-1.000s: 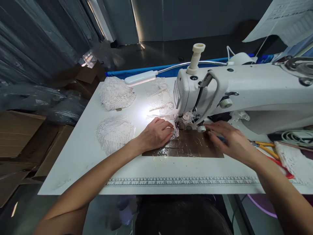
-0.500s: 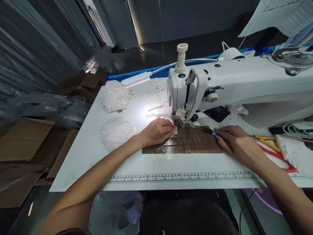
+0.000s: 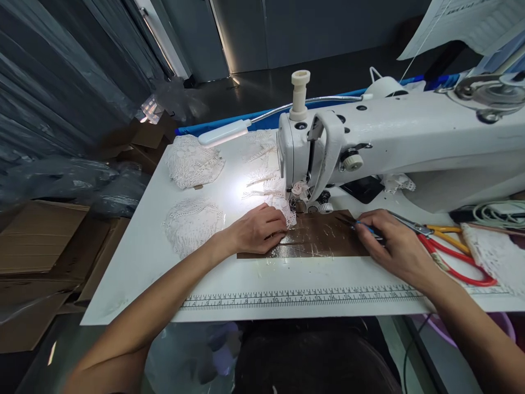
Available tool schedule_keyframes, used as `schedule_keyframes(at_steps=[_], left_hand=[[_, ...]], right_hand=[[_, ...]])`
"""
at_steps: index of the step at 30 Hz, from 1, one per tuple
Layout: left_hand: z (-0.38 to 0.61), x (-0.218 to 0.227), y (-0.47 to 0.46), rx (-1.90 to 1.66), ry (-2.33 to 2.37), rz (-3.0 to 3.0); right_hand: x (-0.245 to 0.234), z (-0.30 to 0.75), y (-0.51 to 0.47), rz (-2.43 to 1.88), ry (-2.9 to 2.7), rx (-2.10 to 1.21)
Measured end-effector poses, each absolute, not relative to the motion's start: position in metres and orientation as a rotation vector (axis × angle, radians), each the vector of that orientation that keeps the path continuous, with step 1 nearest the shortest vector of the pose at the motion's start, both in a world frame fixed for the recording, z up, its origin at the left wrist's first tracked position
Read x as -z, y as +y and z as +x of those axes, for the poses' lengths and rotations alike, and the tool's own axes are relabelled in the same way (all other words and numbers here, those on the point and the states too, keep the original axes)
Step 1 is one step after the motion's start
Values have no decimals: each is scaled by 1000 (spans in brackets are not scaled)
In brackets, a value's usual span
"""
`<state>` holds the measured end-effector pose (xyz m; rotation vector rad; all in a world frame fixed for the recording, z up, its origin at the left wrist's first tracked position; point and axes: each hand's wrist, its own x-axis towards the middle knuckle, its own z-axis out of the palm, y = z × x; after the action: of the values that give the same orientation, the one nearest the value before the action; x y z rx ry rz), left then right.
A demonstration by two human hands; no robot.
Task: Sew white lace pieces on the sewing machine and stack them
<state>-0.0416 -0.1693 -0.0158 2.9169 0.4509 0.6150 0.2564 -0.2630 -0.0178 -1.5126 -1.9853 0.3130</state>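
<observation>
A white sewing machine (image 3: 394, 137) stands on a white table (image 3: 135, 262). My left hand (image 3: 258, 230) lies curled on a piece of white lace (image 3: 287, 210) just left of the needle, at the edge of a brown plate (image 3: 320, 241). My right hand (image 3: 389, 243) is closed around small blue-handled snips (image 3: 355, 221), their tip resting on the brown plate to the right of the needle.
Two heaps of white lace (image 3: 192, 161) (image 3: 191, 221) lie at the left of the table under a gooseneck lamp (image 3: 225, 133). Red and yellow scissors (image 3: 447, 246) and more lace (image 3: 498, 257) lie at the right. A ruler strip (image 3: 303, 298) runs along the front edge. Cardboard boxes (image 3: 36, 241) stand to the left.
My right hand has drawn back from under the machine head and now holds the snips on the plate. My left hand has stayed on the lace. The view shifted slightly.
</observation>
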Motion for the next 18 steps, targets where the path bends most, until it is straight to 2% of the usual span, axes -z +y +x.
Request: schedule_keyframes(at_steps=[3,6,12,18], left_hand=[[-45,19,-167,-535,371,2979],[-44,21,-162,-529,315,2963],[-39,23,-154,-742,349,2642],[-27,25,-163,-805,924,2261]], right_hand=[[17,241,-263,-1516,-1883,-629],[18,226,-263,-1492,-1906,-712],[18,208,-257,-1553,-2225,-436],[24,192,-233,-1593,-2404,15]])
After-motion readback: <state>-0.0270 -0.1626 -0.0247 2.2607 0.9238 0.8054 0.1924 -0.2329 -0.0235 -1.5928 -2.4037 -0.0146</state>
